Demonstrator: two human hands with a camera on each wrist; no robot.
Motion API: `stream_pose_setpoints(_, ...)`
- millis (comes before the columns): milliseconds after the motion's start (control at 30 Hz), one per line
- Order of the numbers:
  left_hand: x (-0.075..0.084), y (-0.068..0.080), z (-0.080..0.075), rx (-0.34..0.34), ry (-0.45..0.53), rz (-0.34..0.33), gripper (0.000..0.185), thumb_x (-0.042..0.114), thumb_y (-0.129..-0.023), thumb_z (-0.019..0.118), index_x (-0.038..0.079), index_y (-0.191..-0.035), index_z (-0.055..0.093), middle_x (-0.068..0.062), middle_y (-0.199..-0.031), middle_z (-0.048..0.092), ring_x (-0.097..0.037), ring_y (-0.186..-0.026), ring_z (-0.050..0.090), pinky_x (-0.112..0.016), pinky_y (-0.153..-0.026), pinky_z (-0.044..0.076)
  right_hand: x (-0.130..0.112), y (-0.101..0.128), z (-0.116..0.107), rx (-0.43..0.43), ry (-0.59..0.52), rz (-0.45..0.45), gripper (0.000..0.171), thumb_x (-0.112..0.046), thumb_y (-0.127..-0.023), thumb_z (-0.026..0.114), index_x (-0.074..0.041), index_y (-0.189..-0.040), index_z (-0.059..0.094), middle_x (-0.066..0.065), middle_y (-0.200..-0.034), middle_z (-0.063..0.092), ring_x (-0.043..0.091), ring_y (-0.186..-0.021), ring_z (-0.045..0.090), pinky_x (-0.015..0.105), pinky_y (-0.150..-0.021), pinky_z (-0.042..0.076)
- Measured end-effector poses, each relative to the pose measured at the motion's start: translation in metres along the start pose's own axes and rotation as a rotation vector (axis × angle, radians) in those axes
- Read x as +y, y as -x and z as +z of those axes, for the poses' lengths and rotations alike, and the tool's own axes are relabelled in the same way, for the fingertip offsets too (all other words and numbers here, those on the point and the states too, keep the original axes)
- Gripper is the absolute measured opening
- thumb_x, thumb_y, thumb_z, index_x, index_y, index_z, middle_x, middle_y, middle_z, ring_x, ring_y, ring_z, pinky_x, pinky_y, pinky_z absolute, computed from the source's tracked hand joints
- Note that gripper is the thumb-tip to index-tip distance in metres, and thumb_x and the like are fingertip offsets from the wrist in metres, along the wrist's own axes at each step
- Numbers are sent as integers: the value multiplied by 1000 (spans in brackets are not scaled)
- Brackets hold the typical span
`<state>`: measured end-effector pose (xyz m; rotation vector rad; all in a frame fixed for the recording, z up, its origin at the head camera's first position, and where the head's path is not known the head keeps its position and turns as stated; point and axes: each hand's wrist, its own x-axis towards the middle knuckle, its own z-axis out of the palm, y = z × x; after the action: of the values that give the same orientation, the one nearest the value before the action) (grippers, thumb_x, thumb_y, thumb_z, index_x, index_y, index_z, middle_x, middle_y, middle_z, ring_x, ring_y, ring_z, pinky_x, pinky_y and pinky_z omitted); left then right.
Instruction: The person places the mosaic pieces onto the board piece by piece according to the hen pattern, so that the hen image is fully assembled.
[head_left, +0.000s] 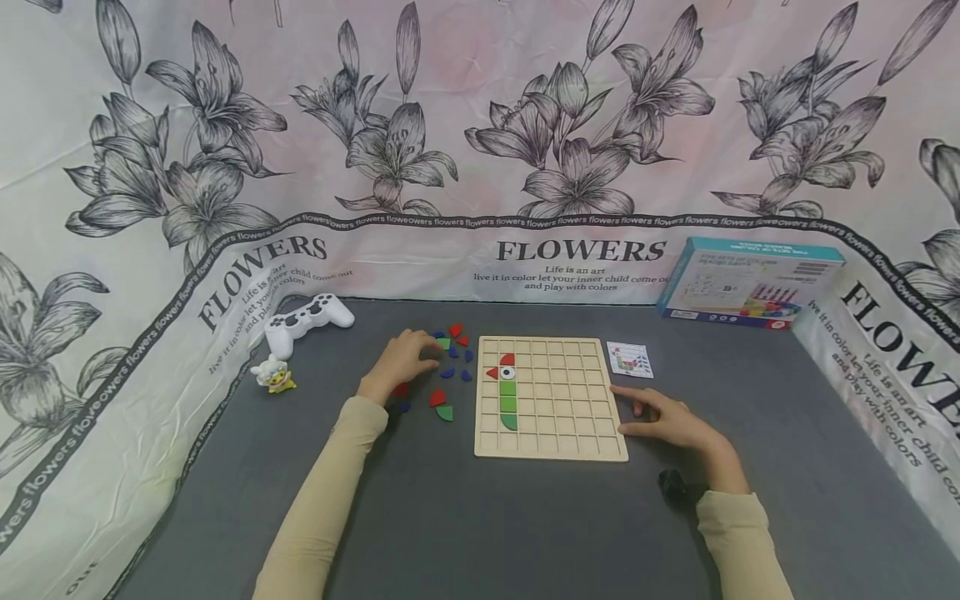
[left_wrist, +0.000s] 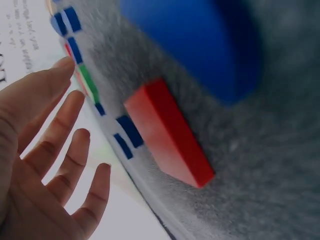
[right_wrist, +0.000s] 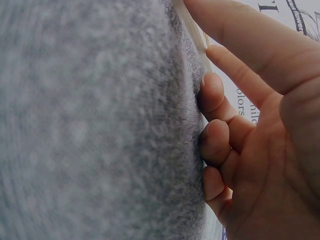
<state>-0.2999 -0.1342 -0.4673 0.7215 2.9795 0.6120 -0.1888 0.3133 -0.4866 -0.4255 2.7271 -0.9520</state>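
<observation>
My left hand (head_left: 405, 360) hovers over loose red, green and blue pieces left of the wooden grid board (head_left: 562, 400), fingers spread and nothing between them. In the left wrist view, a red block (left_wrist: 170, 135) and a large blue piece (left_wrist: 200, 45) lie on the cloth below that hand. Along the board's left side sit a red piece (head_left: 507, 360), a red triangle (head_left: 492, 373), an eye tile (head_left: 507, 373), green squares (head_left: 507, 389) and a green rounded piece (head_left: 509, 422). My right hand (head_left: 667, 421) touches the board's right edge with thumb and index finger extended.
A pattern card (head_left: 630, 360) lies right of the board, with a box (head_left: 753, 283) behind it. A white game controller (head_left: 307, 322) and a small figurine (head_left: 273, 374) are at the far left. Something dark (head_left: 672, 486) lies near the right wrist.
</observation>
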Motion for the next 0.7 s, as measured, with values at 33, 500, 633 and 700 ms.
stream_pose_setpoints(33,-1,-3,0,6,0,-6,29,20,-82,70,13,-110,68,-6,-113,63,-30,-106,51,-52,-91,40,0,0,0,0,1,1,67,-40,-80,70,-22,-139,45,0,-89,43,9,-64,36,25,-56,29)
stream_pose_setpoints(500,-5,-28,4,-29,-29,-62,32,22,-84,69,14,-114,65,-7,-118,57,-31,-111,49,-53,-94,38,-1,0,0,1,13,5,67,-40,-80,70,-20,-138,45,0,-89,43,9,-65,36,25,-56,29)
stream_pose_setpoints(633,-3,-30,5,-30,-39,-76,29,22,-85,68,14,-113,66,-8,-120,57,-31,-112,49,-53,-95,37,-1,0,0,0,12,12,67,-40,-79,70,-21,-138,45,0,-89,43,10,-65,37,25,-56,29)
stream_pose_setpoints(700,-3,-30,6,-33,-45,-80,28,23,-85,67,13,-112,67,-8,-120,57,-32,-113,48,-54,-96,37,0,-1,0,-1,11,17,67,-41,-79,70,-22,-138,45,0,-89,43,10,-65,37,25,-56,29)
